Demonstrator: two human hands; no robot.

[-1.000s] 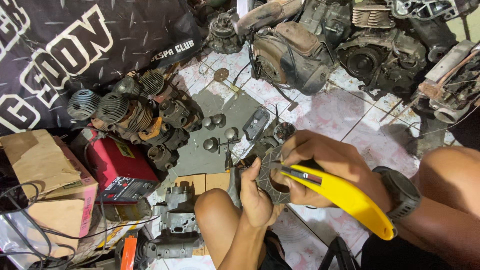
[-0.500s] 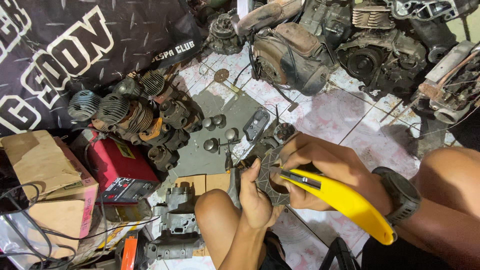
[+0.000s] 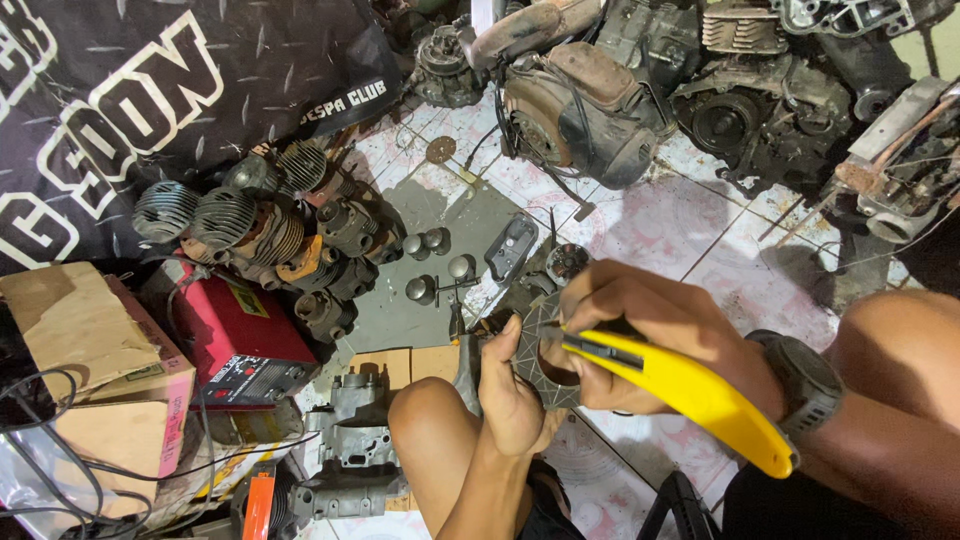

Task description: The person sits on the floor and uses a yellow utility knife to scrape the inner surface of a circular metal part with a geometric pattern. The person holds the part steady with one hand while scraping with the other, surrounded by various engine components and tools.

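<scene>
On tiled floor (image 3: 700, 240), red box (image 3: 245, 340), black banner (image 3: 150, 100)

A tiled floor (image 3: 700, 230), pale and stained, carries everything. On it lie finned cylinders (image 3: 230, 215), a grey mat (image 3: 450, 235) with small round parts (image 3: 435, 265), a red box (image 3: 240, 335), a cardboard box (image 3: 95, 375) — and engine blocks (image 3: 590, 110) along the top. A grey casing (image 3: 350, 450) sits near the bottom edge, by tangled cables (image 3: 60, 490).

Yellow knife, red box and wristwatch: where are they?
Yellow knife (image 3: 690, 395), head view, middle of its handle.
Red box (image 3: 240, 335), head view, its top face.
Wristwatch (image 3: 800, 385), head view, the dark strap on the right wrist.
</scene>
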